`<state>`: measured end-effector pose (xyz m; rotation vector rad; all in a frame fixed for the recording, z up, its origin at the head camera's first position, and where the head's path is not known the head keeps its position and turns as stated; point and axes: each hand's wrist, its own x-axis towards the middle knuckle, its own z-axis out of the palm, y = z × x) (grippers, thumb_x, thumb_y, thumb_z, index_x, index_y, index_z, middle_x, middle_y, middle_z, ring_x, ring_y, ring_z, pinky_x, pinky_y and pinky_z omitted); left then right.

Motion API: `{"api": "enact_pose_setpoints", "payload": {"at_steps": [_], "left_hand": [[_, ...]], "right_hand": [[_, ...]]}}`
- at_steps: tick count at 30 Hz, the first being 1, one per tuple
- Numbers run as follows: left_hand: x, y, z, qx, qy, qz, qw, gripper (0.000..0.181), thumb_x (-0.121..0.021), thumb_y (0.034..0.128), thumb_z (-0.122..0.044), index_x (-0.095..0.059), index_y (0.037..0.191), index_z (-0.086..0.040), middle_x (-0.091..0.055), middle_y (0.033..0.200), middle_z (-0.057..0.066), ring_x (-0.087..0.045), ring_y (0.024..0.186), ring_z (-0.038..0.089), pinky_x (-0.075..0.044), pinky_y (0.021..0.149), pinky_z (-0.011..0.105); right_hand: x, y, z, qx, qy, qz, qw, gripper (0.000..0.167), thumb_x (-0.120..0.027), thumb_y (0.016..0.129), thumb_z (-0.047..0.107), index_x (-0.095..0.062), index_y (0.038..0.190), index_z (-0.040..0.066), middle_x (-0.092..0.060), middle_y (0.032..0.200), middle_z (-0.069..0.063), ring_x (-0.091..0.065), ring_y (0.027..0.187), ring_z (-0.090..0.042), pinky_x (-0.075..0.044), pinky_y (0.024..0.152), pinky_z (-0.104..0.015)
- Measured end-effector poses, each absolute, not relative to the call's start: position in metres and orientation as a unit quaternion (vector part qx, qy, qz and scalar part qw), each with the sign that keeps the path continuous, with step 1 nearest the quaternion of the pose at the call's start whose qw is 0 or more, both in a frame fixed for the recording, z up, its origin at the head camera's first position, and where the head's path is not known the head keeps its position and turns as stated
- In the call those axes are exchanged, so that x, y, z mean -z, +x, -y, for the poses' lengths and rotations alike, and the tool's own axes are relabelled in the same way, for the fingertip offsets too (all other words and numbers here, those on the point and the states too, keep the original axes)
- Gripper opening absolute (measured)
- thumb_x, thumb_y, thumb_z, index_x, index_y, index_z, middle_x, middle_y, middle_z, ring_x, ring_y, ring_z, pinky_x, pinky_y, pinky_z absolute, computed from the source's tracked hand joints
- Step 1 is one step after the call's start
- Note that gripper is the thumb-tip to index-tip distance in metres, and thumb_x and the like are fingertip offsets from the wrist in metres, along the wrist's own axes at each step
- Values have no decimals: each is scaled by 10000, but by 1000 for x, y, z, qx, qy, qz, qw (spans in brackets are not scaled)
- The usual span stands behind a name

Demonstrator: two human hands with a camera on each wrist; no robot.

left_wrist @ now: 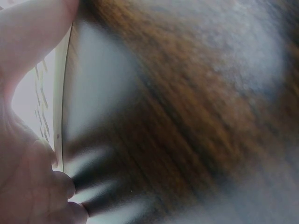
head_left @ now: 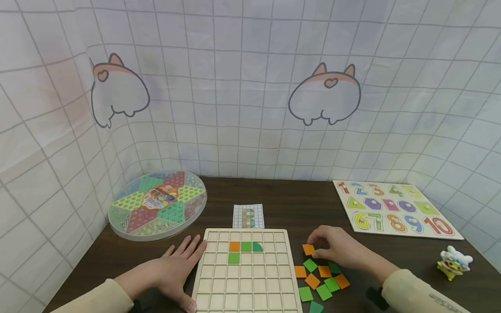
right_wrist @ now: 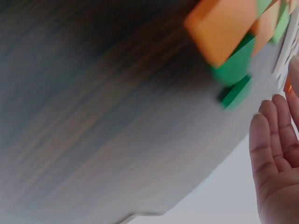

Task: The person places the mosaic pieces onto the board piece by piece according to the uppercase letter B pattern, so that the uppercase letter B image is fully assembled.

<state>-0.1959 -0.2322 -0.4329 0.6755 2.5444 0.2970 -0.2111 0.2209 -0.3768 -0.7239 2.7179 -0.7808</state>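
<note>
The wooden grid board (head_left: 245,285) carries an orange square tile (head_left: 234,246), a green square tile (head_left: 246,246) and a dark green rounded tile (head_left: 257,247) side by side, with another green square (head_left: 233,258) below the orange one. Fingers spread, my left hand (head_left: 172,271) rests along the board's left edge. To the right of the board, my right hand (head_left: 340,248) pinches an orange square tile (head_left: 308,249) between thumb and fingertips, above loose tiles. In the right wrist view, the right hand (right_wrist: 278,154) has a bit of orange tile (right_wrist: 288,86) by its fingertips.
Loose orange tiles (head_left: 312,281) and green tiles (head_left: 324,292) lie right of the board. Behind it is a small pattern card (head_left: 248,216). A round star-pattern game board (head_left: 158,204) stands back left, a number puzzle (head_left: 395,211) back right, a small figurine (head_left: 454,262) far right.
</note>
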Motion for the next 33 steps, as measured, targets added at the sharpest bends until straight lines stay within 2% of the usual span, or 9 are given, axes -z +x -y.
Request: {"api": "enact_pose_setpoints", "payload": {"at_steps": [6,16,22,27,33], "left_hand": [[432,-193,231,-112,240,-935,236,1492,-750,562,-877,8,1669,-225,57,1734,143,44,1593,411,-132,1178,741],[426,-190,230,-114,255,-931,236,1499,-779,589,-836,39,1665,-188,59,1721,203,38,1576,469,-114,1143,785],[422,-187,226,-114,252,-932,235,1491,-795,595,-816,15,1665,-167,33,1720,212,16,1576,470,-120,1145,782],[422,-187,225,-110,249,-934,233,1474,-826,604,-779,-23,1663,-138,5,1719,217,-10,1577,470,-139,1144,780],[427,-191,229,-114,255,-931,233,1493,-787,586,-833,18,1665,-188,32,1720,215,1,1570,487,-131,1128,798]], "right_hand": [[375,-205,-186,298,-256,-911,120,177,-805,883,126,-725,1037,99,-686,977,31,-636,847,-76,-543,733,-218],[373,-201,-118,313,-273,-901,129,147,-814,860,64,-722,973,86,-649,831,50,-577,762,-94,-504,694,-244],[374,-196,-80,312,-294,-893,141,160,-827,816,22,-734,940,61,-647,779,57,-552,708,-52,-494,687,-235],[374,-190,-63,311,-302,-891,139,159,-837,778,9,-742,900,46,-640,745,64,-538,676,-16,-490,672,-206],[376,-184,-51,291,-301,-899,124,162,-862,765,28,-750,880,48,-651,719,72,-539,649,11,-489,661,-185]]}}
